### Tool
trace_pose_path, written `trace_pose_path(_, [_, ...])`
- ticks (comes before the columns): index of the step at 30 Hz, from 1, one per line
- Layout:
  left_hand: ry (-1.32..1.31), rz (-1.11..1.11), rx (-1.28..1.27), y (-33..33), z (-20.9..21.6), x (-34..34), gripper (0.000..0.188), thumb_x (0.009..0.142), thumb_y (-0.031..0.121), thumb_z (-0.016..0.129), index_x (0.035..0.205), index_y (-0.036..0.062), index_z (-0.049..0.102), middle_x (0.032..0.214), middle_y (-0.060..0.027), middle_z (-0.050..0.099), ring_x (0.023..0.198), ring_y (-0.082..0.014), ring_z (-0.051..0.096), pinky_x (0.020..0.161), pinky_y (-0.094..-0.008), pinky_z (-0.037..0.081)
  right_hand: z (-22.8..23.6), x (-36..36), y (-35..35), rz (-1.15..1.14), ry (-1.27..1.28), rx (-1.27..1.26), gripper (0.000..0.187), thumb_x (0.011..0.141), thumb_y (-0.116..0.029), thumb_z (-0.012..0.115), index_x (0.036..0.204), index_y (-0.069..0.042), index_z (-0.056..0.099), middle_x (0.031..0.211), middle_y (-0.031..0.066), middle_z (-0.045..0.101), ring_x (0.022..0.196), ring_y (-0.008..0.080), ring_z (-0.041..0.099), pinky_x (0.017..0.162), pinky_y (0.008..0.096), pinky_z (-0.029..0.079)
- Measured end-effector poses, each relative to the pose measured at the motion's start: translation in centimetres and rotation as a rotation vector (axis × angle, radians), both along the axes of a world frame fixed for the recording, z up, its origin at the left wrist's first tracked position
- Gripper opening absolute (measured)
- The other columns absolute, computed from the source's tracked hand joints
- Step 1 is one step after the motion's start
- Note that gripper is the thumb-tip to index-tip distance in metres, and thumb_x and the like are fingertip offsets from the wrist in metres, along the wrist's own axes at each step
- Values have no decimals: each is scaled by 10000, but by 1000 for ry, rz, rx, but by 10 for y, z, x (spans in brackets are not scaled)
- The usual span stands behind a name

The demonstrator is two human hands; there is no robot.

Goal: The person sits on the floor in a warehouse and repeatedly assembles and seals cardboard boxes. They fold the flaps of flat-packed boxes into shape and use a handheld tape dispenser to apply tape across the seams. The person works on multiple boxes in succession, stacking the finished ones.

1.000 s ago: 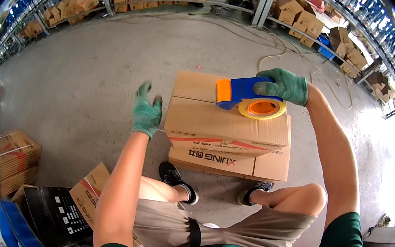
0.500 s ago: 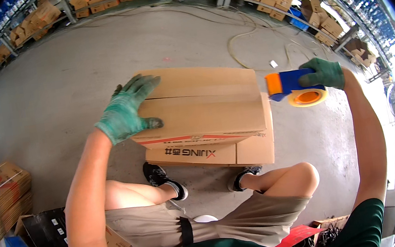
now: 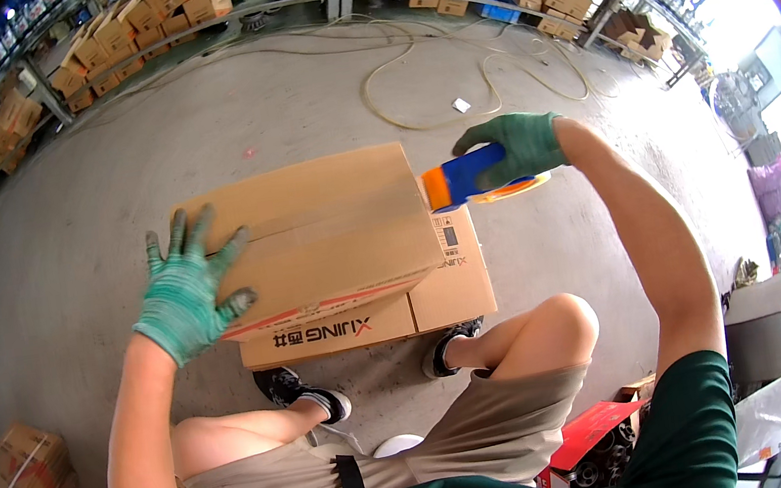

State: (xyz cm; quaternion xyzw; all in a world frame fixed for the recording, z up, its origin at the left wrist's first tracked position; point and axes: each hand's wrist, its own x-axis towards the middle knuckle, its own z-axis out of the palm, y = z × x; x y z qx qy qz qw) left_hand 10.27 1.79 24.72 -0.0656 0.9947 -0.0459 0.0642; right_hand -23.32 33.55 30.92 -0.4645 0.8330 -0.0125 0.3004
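Note:
A closed cardboard box (image 3: 328,223) lies on top of another cardboard box (image 3: 452,290) in front of my knees, its flap seam running left to right. My left hand (image 3: 192,287), in a green glove, rests with spread fingers on the upper box's left end. In my right hand (image 3: 519,148), also gloved, is a blue and orange tape dispenser (image 3: 471,175). Its orange front end is at the upper box's right edge, near the seam; whether it touches I cannot tell. Part of the yellowish tape roll shows beneath my fingers.
Metal racks with cardboard boxes (image 3: 145,24) stand along the far side. A pale hose (image 3: 382,110) curls over the grey floor. Strapped flat cardboard (image 3: 29,479) is stacked at left. By my right knee, a red sheet (image 3: 596,430) lies beside dark parts.
The tape dispenser has come in against the right end of the upper box and tilted. My left hand has shifted to the box's left end, fingers spread wider. The view has turned right.

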Motion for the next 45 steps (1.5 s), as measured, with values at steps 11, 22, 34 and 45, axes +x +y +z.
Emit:
trace_pose_path(11, [157,-447,160,125,-16,-159,629,972,610,480,1436,188,522,1582,-108,364,1516,-391,220,1156,-738,136,31,67,-32,9,88,191,553,821,-414,760,1293,-145,656,1107,107,730,958,251,701,869,363,561])
trace_pose_path(22, [80,-454,243,133,-12,-167,525,954,620,522,1074,163,750,1526,-104,456,1518,-409,205,1139,-761,126,-43,86,13,340,372,151,408,844,-275,718,1236,-207,631,1032,81,720,900,347,678,787,406,553])
trace_pose_path(34, [336,-489,443,97,-40,-170,382,1038,385,468,1344,216,624,1612,-97,340,1530,-407,164,1207,-659,79,-231,97,-4,-291,336,-156,400,932,-132,581,1328,-158,534,1023,164,700,961,349,684,785,458,554])
trace_pose_path(45, [304,667,618,-15,-34,-16,867,961,611,562,1568,57,285,1483,-228,499,1424,-346,423,1155,-452,375,-126,135,-19,-661,-38,-781,408,997,-403,579,1267,-103,633,1037,176,719,950,323,684,847,396,532])
